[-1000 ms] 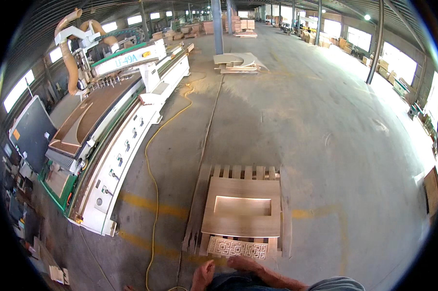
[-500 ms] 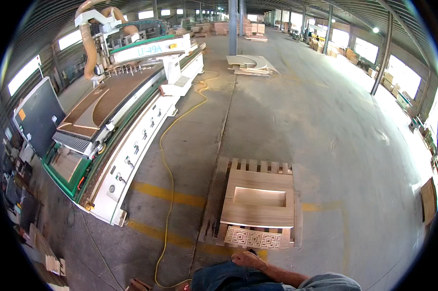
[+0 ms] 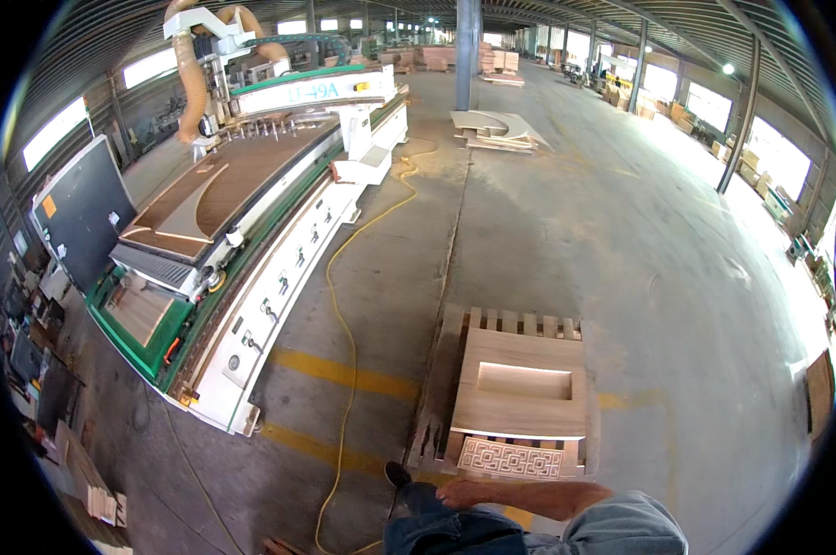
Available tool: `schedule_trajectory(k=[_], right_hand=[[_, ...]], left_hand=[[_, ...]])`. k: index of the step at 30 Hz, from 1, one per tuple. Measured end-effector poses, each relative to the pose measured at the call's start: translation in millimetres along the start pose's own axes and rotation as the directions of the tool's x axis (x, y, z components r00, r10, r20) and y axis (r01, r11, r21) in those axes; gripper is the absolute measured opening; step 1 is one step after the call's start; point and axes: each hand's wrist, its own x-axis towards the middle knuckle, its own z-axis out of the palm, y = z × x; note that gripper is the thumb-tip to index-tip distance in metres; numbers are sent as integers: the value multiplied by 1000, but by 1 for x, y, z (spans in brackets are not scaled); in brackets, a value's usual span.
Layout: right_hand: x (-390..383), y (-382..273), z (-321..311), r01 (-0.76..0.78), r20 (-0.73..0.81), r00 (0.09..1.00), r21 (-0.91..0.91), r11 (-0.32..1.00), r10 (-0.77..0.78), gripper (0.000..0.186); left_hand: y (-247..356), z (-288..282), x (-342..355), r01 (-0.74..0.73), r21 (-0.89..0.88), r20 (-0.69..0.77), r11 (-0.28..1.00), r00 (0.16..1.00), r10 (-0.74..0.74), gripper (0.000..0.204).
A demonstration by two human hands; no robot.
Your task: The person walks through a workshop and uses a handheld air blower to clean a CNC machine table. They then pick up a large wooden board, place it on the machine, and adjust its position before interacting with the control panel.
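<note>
My right hand [image 3: 459,493] is held low in front of my body, its forearm coming in from the right. Its fingers look loosely curled, with nothing seen in them. Nearest to it lies a carved lattice panel [image 3: 510,459] with a geometric pattern, at the near end of a slatted wooden pallet [image 3: 549,326]. A larger pale wooden panel [image 3: 520,421] with a rectangular recess lies on the same pallet, beyond the lattice panel. My left hand is out of view. A dark shoe [image 3: 397,474] shows beside my jeans.
At the left stands a long CNC router [image 3: 288,268] with a cut sheet [image 3: 182,217] on its bed. A yellow cable [image 3: 346,324] runs along the floor. Stacked cut boards [image 3: 497,129] lie ahead by a grey column [image 3: 464,65]. Boards [image 3: 94,490] are piled at lower left.
My view has swung slightly left, so machine and pallet sit further right in the picture. A shoe has come into sight, and my right forearm lies more level.
</note>
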Motion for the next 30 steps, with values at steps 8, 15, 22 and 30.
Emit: schedule_trajectory(k=[8,15,22,30], right_hand=[[96,28,-34,-102,100,990,23,994,100,26],[204,-30,-95,-75,122,991,260,963,45,31],[259,-51,-111,-201,112,977,182,962,183,39],[238,-151,-146,-202,288,955,452,869,72,25]], left_hand=[[-3,-49,106,-9,-22,16,1000,1000,9,39],[-38,-105,165,63,0,-5,998,998,-63,38],[-65,-148,208,51,4,20,999,998,-51,37],[-86,-198,246,-12,5,61,1000,998,11,37]])
